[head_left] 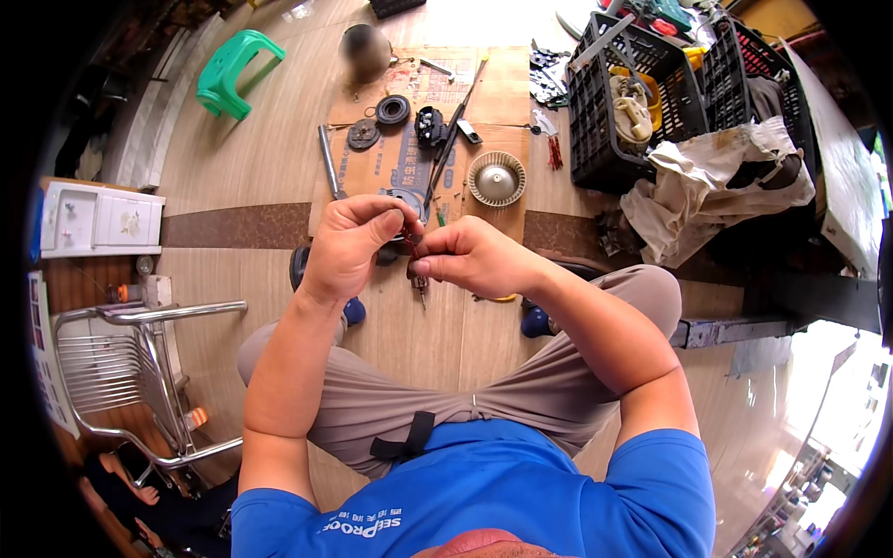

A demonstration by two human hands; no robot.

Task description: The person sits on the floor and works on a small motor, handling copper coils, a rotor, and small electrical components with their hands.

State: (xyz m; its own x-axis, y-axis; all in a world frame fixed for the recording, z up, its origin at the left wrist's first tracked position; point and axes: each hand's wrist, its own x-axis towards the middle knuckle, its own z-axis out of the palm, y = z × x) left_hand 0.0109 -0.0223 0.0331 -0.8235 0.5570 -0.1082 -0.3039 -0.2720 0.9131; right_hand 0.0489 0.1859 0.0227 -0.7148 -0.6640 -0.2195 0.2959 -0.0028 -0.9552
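My left hand pinches thumb to forefinger on thin dark-red wire. Close beside it, my right hand grips the same piece, a small dark-red motor part with a thin metal shaft pointing toward me. Fingers hide much of it. Just beyond my hands, a round metal part lies partly covered on the cardboard sheet. Farther out are a black ring, a grey disc, a black housing, a long dark rod and a bladed fan wheel.
A metal tube lies at the cardboard's left edge. Black crates and a pale cloth stand to the right. A green stool, a white cabinet and a metal chair are on the left.
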